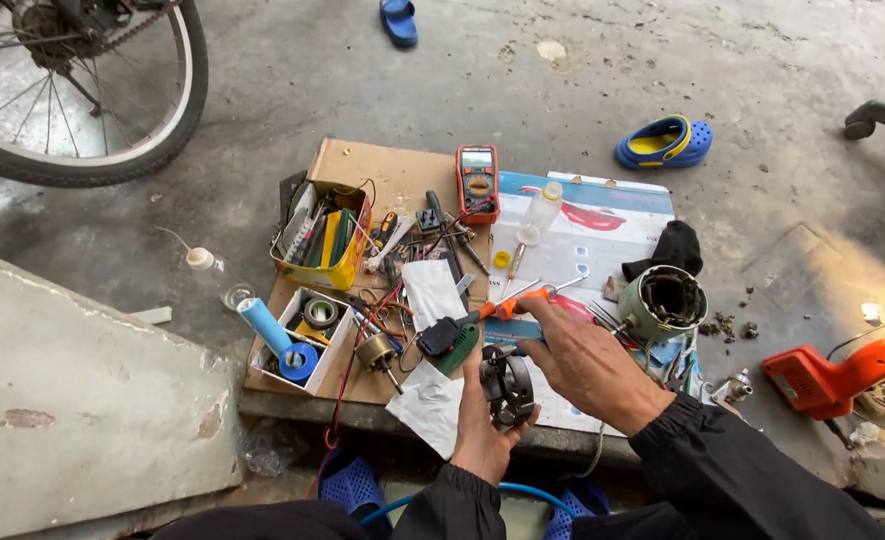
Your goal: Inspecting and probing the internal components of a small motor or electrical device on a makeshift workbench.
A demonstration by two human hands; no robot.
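Dark metal, round and ribbed, the small motor part (508,385) sits in the left hand (483,425), whose fingers curl up around its lower side from beneath. The right hand (588,365) comes over it from the right; its fingers are bent and drawn close together, their tips at the part's upper edge, though whether they pinch anything there is hidden by the hand itself. Just beyond the right fingertips lies an orange-handled screwdriver (513,305), and to their left a black-and-green tool (450,340) on white paper (433,290). To the right of the right knuckles stands a green motor housing (663,305), open end up. Farther beyond the fingers are a red multimeter (478,183), a yellow box (325,235) of tools and a cardboard sheet (363,165).
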